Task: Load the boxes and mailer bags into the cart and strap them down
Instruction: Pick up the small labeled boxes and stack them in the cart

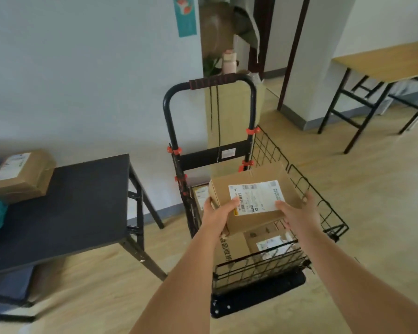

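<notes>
One box (266, 174) is gripped by the left hand (217, 213) and right hand (297, 213) over the cart (299, 179), seemingly for stacking on boxes (229, 256) inside.

Shipping label (256, 196) with barcode on held box (263, 175), print unreadable, black Chinese characters (225, 249) on lower box (231, 265), blurred

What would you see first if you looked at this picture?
Your eye goes first to the cardboard box with a white label. The left hand and the right hand hold it in the middle of the view, just above the black wire cart. More boxes already sit inside the cart, and on the left a black table carries another labelled box at its far end.
</notes>
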`<state>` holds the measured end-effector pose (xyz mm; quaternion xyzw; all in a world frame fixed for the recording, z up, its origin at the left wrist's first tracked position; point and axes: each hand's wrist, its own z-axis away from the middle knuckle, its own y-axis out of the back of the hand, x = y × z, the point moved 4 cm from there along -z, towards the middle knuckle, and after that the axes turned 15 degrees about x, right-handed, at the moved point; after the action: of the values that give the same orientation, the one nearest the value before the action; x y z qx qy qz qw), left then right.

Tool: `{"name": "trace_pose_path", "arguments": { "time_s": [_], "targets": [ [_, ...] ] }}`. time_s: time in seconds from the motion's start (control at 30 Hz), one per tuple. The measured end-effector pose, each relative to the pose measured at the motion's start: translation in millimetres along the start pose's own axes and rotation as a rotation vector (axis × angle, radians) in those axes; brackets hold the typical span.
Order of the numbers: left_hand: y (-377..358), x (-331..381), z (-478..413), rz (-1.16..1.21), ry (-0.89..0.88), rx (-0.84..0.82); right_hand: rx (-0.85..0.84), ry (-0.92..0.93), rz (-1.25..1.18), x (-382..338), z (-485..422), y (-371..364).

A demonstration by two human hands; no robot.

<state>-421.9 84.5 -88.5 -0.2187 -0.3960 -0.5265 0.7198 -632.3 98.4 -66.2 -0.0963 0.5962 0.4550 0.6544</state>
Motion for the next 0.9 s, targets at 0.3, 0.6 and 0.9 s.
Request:
{"name": "trace_pose_path", "arguments": {
  "time_s": [0.3, 0.6, 0.9],
  "targets": [
    [-72, -23, 3, -0.023, 0.009, 0.022, -0.054, 0.084, 0.140, 6, -64, 30],
    [-112, -33, -60, -0.145, 0.033, 0.067, -0.068, 0.035, 0.313, 29, -136, -8],
    [-147, -33, -149, -0.412, -0.022, 0.150, -0.099, -0.056, 0.555, 60, -210, -74]
  ]
}}
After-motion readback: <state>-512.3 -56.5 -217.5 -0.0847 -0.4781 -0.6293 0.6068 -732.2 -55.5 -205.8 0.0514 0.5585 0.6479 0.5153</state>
